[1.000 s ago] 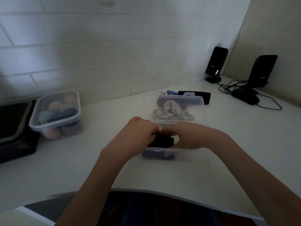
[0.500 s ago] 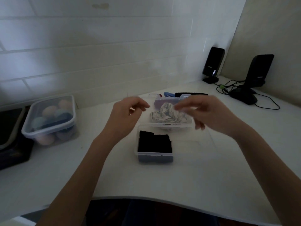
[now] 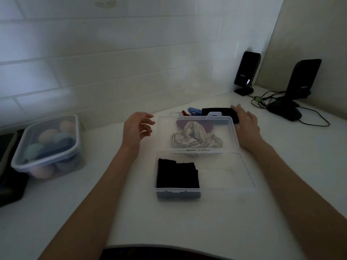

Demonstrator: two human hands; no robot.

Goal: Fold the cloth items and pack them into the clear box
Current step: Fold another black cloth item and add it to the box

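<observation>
Behind the box [image 3: 244, 184], the right hand [image 3: 246, 124] lies flat-fingered on a black cloth [image 3: 218, 112]; the left hand [image 3: 134, 128] hovers loosely open, empty. Light and limp, that cloth probably wants pinching by an edge; one black fold [image 3: 177, 173] is packed, a grey cloth [image 3: 195, 136] crumpled behind the lid [image 3: 231, 132].

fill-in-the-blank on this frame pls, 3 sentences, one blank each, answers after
1. The folded black cloth lies in the ___ half of the clear plastic box.
2. The right hand reaches the black cloth lying ___ the box's raised lid.
3. The lidded clear container of pastel balls sits at the table's ___ side.

Missing words: left; behind; left
</observation>
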